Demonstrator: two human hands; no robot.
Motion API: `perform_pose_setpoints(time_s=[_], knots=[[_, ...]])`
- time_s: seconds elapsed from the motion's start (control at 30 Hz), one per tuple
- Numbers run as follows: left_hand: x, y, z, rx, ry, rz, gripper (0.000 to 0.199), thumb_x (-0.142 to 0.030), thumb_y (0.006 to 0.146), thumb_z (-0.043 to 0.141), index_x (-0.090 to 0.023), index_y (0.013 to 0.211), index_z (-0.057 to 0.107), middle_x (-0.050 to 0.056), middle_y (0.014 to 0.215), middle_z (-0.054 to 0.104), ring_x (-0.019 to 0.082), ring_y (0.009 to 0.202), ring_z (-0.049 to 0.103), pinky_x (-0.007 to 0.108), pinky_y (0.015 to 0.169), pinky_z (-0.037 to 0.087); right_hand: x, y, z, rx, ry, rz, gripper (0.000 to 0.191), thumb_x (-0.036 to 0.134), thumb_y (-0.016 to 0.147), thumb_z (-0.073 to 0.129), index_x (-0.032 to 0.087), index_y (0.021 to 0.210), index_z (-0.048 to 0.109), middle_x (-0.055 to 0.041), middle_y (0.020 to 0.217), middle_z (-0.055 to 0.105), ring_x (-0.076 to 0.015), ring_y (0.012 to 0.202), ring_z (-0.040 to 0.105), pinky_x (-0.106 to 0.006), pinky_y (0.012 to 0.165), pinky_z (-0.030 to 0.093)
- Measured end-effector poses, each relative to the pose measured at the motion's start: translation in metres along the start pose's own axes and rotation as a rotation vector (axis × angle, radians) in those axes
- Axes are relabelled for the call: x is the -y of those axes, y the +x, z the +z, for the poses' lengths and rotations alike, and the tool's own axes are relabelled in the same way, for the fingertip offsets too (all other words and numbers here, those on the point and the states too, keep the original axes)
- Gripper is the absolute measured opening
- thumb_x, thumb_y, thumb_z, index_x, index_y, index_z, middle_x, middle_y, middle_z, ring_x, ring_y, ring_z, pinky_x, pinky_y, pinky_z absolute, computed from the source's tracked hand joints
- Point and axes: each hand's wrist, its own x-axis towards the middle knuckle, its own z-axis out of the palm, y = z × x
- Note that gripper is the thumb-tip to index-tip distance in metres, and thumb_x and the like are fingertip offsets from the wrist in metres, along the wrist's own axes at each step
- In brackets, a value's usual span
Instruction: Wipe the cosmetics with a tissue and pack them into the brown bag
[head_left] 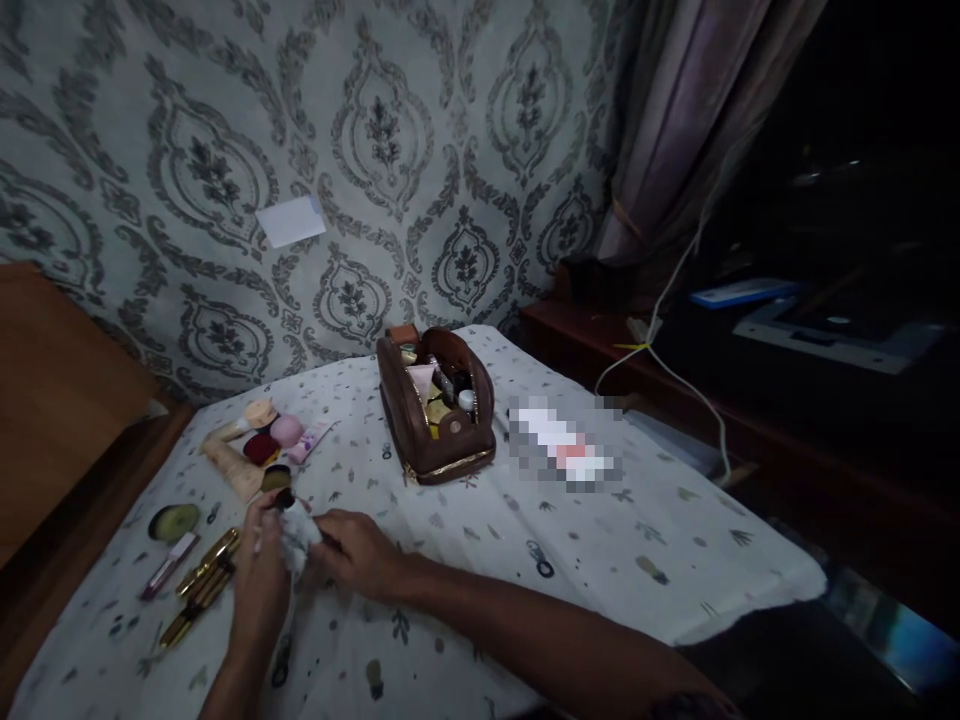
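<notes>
My left hand (260,575) is closed around a small dark-topped cosmetic item (285,497), most of it hidden by the fingers. A crumpled white wipe or tissue (301,530) lies against it, and my right hand (356,552) pinches this from the right. Left of my hands are gold tubes (208,565), a pink-and-clear lip gloss tube (171,563) and a round green compact (174,521). Beyond them lie a beige tube (231,465), a pink sponge (286,431), a dark red round item (260,449) and a small pink tube (311,441).
A brown makeup bag (442,462) stands unzipped with cosmetics inside. To its right lies a blurred-out white item (562,440). All rest on a white patterned cloth (480,560). A white cable (686,385) hangs at the right beside a dark red ledge (559,325).
</notes>
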Motion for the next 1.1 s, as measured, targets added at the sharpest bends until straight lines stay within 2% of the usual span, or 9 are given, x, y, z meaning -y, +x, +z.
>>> perform_pose_setpoints(time_s=[0.13,0.27,0.37,0.5,0.63,0.8,0.9,0.97,1.1], knots=[[0.0,-0.009,0.011,0.131,-0.196,-0.114,0.05,-0.055,0.073,0.068,-0.019,0.106,0.057,0.007,0.102,0.068,0.024,0.095,0.065,0.032,0.081,0.053,-0.004,0.0,0.007,-0.011,-0.06,0.018,0.013,0.015,0.088,0.052,0.014,0.097,0.061,-0.0072,0.093,0.064,-0.0173,0.083,0.058,-0.026,0.079,0.045],[0.004,-0.002,0.004,0.123,-0.187,-0.101,0.041,-0.05,0.074,0.066,-0.018,0.098,0.059,0.004,0.087,0.067,0.021,0.083,0.064,0.031,0.077,0.051,-0.003,-0.002,0.008,-0.012,-0.108,0.007,0.012,0.023,0.083,0.059,0.016,0.092,0.063,-0.0052,0.089,0.063,-0.0172,0.08,0.057,-0.026,0.075,0.047],[0.008,0.003,-0.006,0.151,-0.057,0.064,0.024,-0.04,0.08,0.057,-0.02,0.093,0.057,0.001,0.079,0.063,0.019,0.075,0.061,0.029,0.07,0.048,0.001,-0.001,0.002,-0.144,-0.001,0.043,0.01,0.027,0.084,0.059,0.018,0.082,0.063,-0.0016,0.079,0.06,-0.0146,0.073,0.055,-0.025,0.07,0.044],[0.011,-0.001,-0.01,0.269,0.281,0.282,0.014,-0.019,0.078,0.049,-0.021,0.09,0.055,0.003,0.084,0.064,0.021,0.08,0.06,0.032,0.072,0.046,0.004,0.004,-0.004,-0.273,0.34,0.145,0.023,0.037,0.087,0.058,0.018,0.099,0.061,0.0012,0.073,0.057,-0.0124,0.064,0.053,-0.023,0.061,0.042],[0.01,-0.011,-0.004,0.305,0.602,0.35,0.035,-0.002,0.068,0.049,-0.02,0.097,0.056,0.007,0.096,0.065,0.024,0.094,0.06,0.035,0.081,0.047,0.003,0.007,-0.001,-0.238,0.533,0.19,0.025,0.042,0.087,0.058,0.019,0.093,0.062,0.0025,0.07,0.055,-0.0112,0.059,0.049,-0.022,0.056,0.04],[0.008,-0.008,-0.01,0.331,0.728,0.361,0.028,-0.004,0.076,0.049,-0.019,0.098,0.059,0.008,0.096,0.066,0.026,0.093,0.061,0.035,0.08,0.046,-0.001,0.008,0.002,-0.253,0.643,0.26,0.028,0.047,0.085,0.06,0.019,0.084,0.062,0.0036,0.062,0.053,-0.0105,0.052,0.046,-0.023,0.049,0.037],[0.015,-0.001,-0.021,0.295,0.597,0.314,0.023,-0.009,0.079,0.05,-0.019,0.096,0.062,0.008,0.097,0.067,0.024,0.091,0.061,0.034,0.077,0.045,-0.004,0.012,-0.003,-0.318,0.727,0.329,0.032,0.05,0.082,0.063,0.018,0.08,0.061,0.0038,0.057,0.053,-0.0101,0.048,0.044,-0.023,0.046,0.034],[0.02,0.004,-0.027,0.271,0.374,0.237,0.013,-0.017,0.08,0.055,-0.019,0.09,0.062,0.005,0.09,0.067,0.021,0.082,0.061,0.031,0.072,0.045,-0.005,0.014,-0.007,-0.364,0.843,0.368,0.033,0.05,0.079,0.068,0.018,0.079,0.061,0.0033,0.056,0.055,-0.0102,0.049,0.046,-0.022,0.046,0.035],[0.024,0.01,-0.032,0.189,-0.206,-0.078,0.024,-0.04,0.076,0.068,-0.019,0.084,0.062,-0.004,0.058,0.056,0.012,0.051,0.05,0.022,0.05,0.038,-0.004,0.016,-0.008,-0.349,1.096,0.454,0.034,0.048,0.068,0.078,0.018,0.078,0.064,0.0021,0.062,0.058,-0.0104,0.054,0.052,-0.021,0.047,0.036]])
